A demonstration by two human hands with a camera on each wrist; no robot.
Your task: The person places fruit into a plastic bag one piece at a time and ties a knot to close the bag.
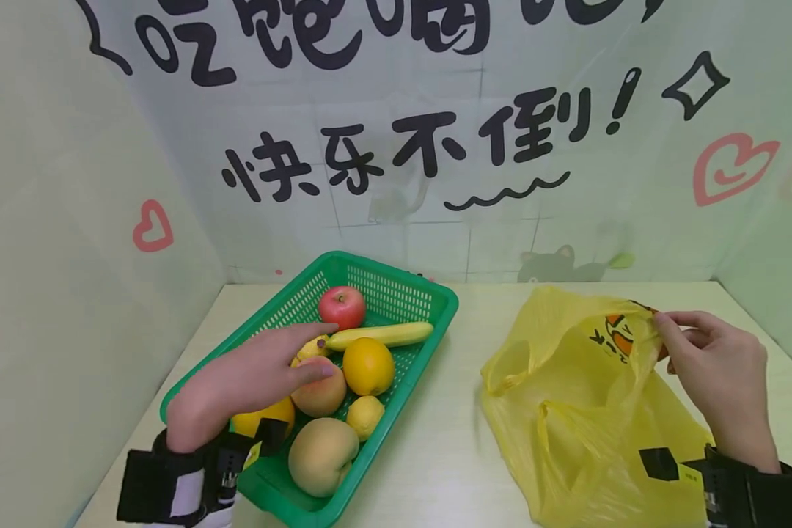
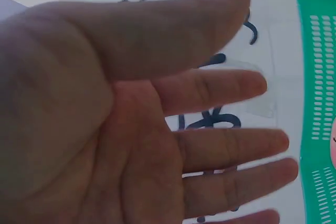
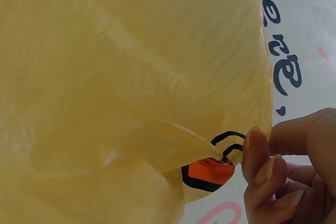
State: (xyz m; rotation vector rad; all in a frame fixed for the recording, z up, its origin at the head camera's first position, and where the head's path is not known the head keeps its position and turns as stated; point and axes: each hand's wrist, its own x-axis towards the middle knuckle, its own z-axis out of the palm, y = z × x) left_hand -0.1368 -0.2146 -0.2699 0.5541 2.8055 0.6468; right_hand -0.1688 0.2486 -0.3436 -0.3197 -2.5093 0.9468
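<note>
Bright, even light fills the head view, leaving only soft, faint shadows on the pale table [image 1: 432,440] and thin glints on the yellow plastic bag [image 1: 587,433]. The left wrist view is dimmer: the left hand [image 2: 136,114] is shaded against a washed-out upper left corner, and the green basket [image 2: 315,155] seems slightly blurred. The right wrist view looks muted and hazy.

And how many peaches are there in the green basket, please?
2 visible: a pinkish peach, partly covered by the left hand, and a pale peach toward the near end of the green basket. The hand may hide others.
</note>
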